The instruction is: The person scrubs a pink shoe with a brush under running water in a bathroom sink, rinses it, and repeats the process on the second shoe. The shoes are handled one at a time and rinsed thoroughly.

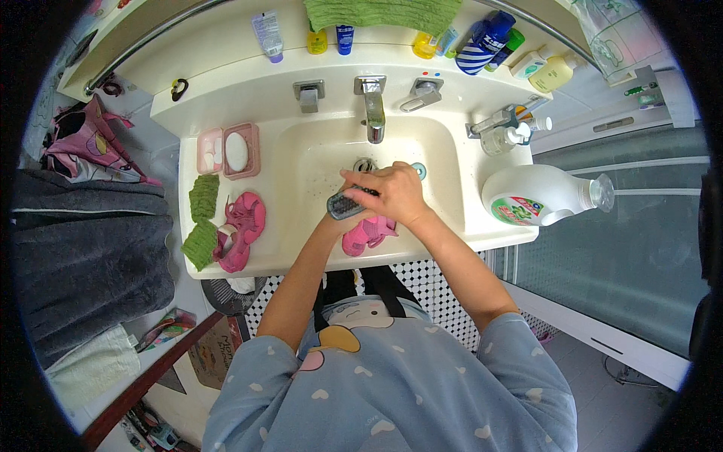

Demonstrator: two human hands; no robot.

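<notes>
Over the white washbasin [452, 181], my right hand [395, 192] is closed around a scrub brush [345, 204] with dark bristles and a greyish translucent body. My left hand [338, 224] lies underneath, mostly covered by the brush and my right hand, so its fingers and anything in them are hidden. Right beside my wrists, a small pink shoe [361, 238] rests at the basin's front rim. Another small pink shoe [244, 226] lies on the left ledge. Next to it are two green ribbed cloth pieces [204, 198].
A chrome faucet [374, 116] projects over the drain [365, 164]. Left of the bowl stands a pink soap dish [248, 169] with white soap [236, 152]. On the right ledge lie a large white detergent bottle [536, 192] and a pump bottle [500, 140]. Toiletries [486, 42] line the back shelf.
</notes>
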